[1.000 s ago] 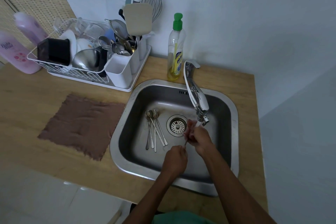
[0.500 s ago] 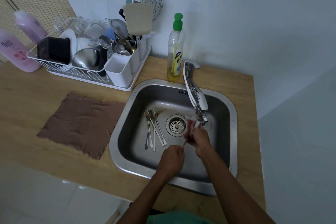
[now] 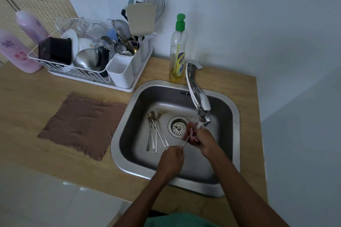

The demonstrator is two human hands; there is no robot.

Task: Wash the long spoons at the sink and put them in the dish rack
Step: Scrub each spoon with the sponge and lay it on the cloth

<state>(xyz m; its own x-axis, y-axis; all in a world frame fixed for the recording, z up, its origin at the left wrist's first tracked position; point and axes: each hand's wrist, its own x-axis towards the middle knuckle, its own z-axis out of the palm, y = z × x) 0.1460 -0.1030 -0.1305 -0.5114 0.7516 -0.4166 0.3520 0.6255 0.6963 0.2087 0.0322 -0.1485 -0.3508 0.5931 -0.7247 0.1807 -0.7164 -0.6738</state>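
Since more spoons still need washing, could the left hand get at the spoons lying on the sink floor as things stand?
Probably yes, once freed: the spoons lie uncovered just beyond the left hand, which now grips a spoon handle.

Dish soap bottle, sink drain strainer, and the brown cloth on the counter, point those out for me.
Dish soap bottle (image 3: 178,55): head view, on the clear body above the yellow label.
Sink drain strainer (image 3: 178,127): head view, on its centre knob.
Brown cloth (image 3: 83,123): head view, on the middle of the fabric.
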